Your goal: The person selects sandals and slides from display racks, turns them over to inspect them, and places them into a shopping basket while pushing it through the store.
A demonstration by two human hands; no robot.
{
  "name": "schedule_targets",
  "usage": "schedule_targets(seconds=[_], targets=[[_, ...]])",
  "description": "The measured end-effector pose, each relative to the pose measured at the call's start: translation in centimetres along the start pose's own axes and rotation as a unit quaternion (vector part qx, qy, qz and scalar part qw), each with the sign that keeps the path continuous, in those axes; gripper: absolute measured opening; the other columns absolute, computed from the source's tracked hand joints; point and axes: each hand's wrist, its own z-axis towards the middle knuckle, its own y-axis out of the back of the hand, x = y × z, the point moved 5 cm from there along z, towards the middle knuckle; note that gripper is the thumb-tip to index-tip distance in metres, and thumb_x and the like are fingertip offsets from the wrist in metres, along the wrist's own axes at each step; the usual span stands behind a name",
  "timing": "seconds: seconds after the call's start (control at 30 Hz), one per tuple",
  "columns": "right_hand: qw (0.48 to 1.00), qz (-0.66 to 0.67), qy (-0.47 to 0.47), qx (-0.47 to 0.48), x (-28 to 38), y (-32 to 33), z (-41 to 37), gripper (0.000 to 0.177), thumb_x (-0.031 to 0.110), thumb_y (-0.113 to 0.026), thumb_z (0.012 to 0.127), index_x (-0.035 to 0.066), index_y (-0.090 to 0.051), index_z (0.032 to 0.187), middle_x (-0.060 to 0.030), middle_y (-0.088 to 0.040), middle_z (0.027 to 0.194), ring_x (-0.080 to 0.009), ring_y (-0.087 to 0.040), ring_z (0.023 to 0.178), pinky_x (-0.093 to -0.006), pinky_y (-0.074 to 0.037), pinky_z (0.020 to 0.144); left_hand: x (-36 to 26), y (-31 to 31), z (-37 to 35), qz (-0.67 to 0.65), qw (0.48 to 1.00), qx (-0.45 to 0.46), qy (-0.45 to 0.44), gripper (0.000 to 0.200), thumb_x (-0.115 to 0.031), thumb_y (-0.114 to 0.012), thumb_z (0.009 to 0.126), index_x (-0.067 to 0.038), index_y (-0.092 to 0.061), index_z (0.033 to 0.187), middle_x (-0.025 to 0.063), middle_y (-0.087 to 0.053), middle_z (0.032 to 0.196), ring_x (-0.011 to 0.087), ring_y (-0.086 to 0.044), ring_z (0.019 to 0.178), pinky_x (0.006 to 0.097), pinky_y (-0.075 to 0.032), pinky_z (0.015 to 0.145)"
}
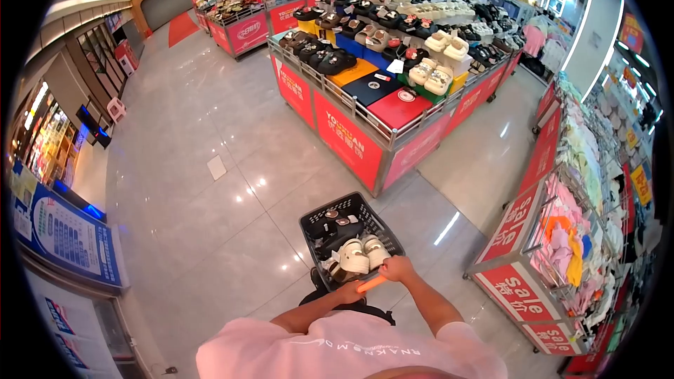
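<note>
Just in front of my body is a black plastic basket (pixel 307 228) with slotted walls. Black shoes (pixel 330 230) lie at its far end, and a pair of cream clogs (pixel 354 255) sits at the near end. An orange handle (pixel 372 283) crosses the near side of the basket. My left hand (pixel 348 293) is closed around the handle's left part. On its right part, my right hand (pixel 398 269) is closed too, close to the basket's near right corner. The fingers' undersides are hidden.
Ahead, a railed display stand (pixel 351 133) with red panels carries many clogs. To the right, sale bins (pixel 512 295) hold piled clothes. A blue sign board (pixel 74 235) stands at left, with a pink stool (pixel 116 108) farther off. Grey tiled floor (pixel 203 238) runs between them.
</note>
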Motion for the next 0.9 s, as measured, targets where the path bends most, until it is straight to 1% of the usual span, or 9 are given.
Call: schedule_targets(seconds=[0.17, 0.2, 0.27, 0.3, 0.4, 0.5, 0.57, 0.67, 0.9], targets=[[0.999, 0.027, -0.022, -0.028, 0.0, 0.9, 3.1, 0.038, 0.044, -0.056, 0.077, 0.01, -0.072, 0.076, -0.0153, -0.069, 0.075, -0.0337, -0.068, 0.071, -0.0462, -0.055, 0.066, 0.8, 2.6, 1.6, 0.036, 0.997, 0.02, -0.059, 0.036, -0.025, -0.062, 0.084, -0.007, -0.059, 0.115, 0.0183, -0.065, 0.103, 0.0363, -0.063, 0.096, 0.0442, -0.049, 0.083], [0.999, 0.018, -0.026, -0.032, -0.4, 0.5, 3.7, 0.038, 0.044, -0.056, 0.077, 0.01, -0.073, 0.076, -0.0153, -0.069, 0.075, -0.0339, -0.068, 0.071, -0.0462, -0.055, 0.066, 1.3, 2.8, 2.4, 0.022, 0.998, -0.011, -0.06, 0.038, -0.027, -0.063, 0.083, -0.007, -0.059, 0.115, 0.0182, -0.066, 0.102, 0.0359, -0.063, 0.096, 0.044, -0.049, 0.083], [0.999, 0.016, -0.028, -0.035, 0.4, 0.8, 5.3, 0.038, 0.045, -0.056, 0.077, 0.01, -0.073, 0.076, -0.0154, -0.069, 0.075, -0.0341, -0.068, 0.071, -0.0462, -0.055, 0.066, 0.9, 4.8, 3.0, -0.004, 0.996, -0.071, -0.045, 0.042, -0.029, -0.065, 0.082, -0.005, -0.059, 0.115, 0.0179, -0.066, 0.099, 0.0351, -0.064, 0.095, 0.0436, -0.05, 0.082], [0.999, 0.02, -0.027, -0.032, 0.8, 0.8, 6.0, 0.038, 0.045, -0.056, 0.076, 0.01, -0.073, 0.076, -0.0153, -0.07, 0.075, -0.0342, -0.068, 0.071, -0.0462, -0.055, 0.066, 0.3, 5.5, 3.3, -0.047, 0.997, -0.051, 0.033, 0.046, -0.034, -0.067, 0.079, -0.005, -0.059, 0.114, 0.0174, -0.067, 0.1, 0.0339, -0.065, 0.094, 0.0444, -0.051, 0.08], [0.999, 0.008, -0.014, -0.029, 1.8, 1.2, 8.1, 0.038, 0.044, -0.057, 0.077, 0.01, -0.073, 0.077, -0.0142, -0.07, 0.076, -0.034, -0.068, 0.072, -0.046, -0.055, 0.067, -2.6, 8.2, 3.6, 0.168, 0.978, -0.125, 0.011, 0.042, -0.034, -0.067, 0.079, -0.005, -0.062, 0.11, 0.017, -0.067, 0.1, 0.033, -0.065, 0.093, 0.0454, -0.052, 0.078], [0.998, -0.043, 0.009, -0.048, 1.6, 0.7, 10.7, 0.038, 0.045, -0.055, 0.079, 0.012, -0.075, 0.081, -0.0133, -0.07, 0.077, -0.0336, -0.068, 0.076, -0.0455, -0.055, 0.072, -2.3, 10.1, 4.0, 0.173, 0.966, -0.171, 0.09, 0.036, -0.033, -0.065, 0.079, -0.006, -0.066, 0.103, 0.0161, -0.068, 0.1, 0.0332, -0.065, 0.094, 0.047, -0.052, 0.079], [0.995, -0.08, 0.026, -0.059, 2.1, 0.9, 12.2, 0.04, 0.045, -0.053, 0.081, 0.012, -0.076, 0.084, -0.0139, -0.07, 0.079, -0.034, -0.067, 0.078, -0.0453, -0.055, 0.075, -2.6, 11.9, 4.3, 0.179, 0.965, -0.173, 0.089, 0.033, -0.032, -0.065, 0.079, -0.007, -0.067, 0.1, 0.0159, -0.068, 0.099, 0.0333, -0.066, 0.094, 0.0469, -0.052, 0.08], [0.995, -0.058, -0.065, 0.053, 3.1, 1.4, 14.5, 0.046, 0.047, -0.052, 0.08, 0.01, -0.076, 0.088, -0.015, -0.072, 0.095, -0.0332, -0.066, 0.094, -0.0447, -0.054, 0.082, -1.6, 14.4, 4.7, 0.142, 0.971, -0.166, 0.093, 0.034, -0.032, -0.065, 0.078, -0.007, -0.067, 0.101, 0.0156, -0.068, 0.098, 0.0334, -0.066, 0.094, 0.0466, -0.053, 0.081], [0.986, -0.079, -0.096, 0.109, 4.4, 1.9, 21.3, 0.05, 0.046, -0.046, 0.085, 0.006, -0.075, 0.094, -0.0181, -0.071, 0.099, -0.0356, -0.068, 0.097, -0.0453, -0.054, 0.085, -0.7, 20.6, 5.9, 0.071, 0.963, -0.208, 0.156, 0.037, -0.035, -0.066, 0.078, -0.011, -0.066, 0.107, 0.0122, -0.07, 0.103, 0.0312, -0.067, 0.095, 0.0444, -0.053, 0.081]])
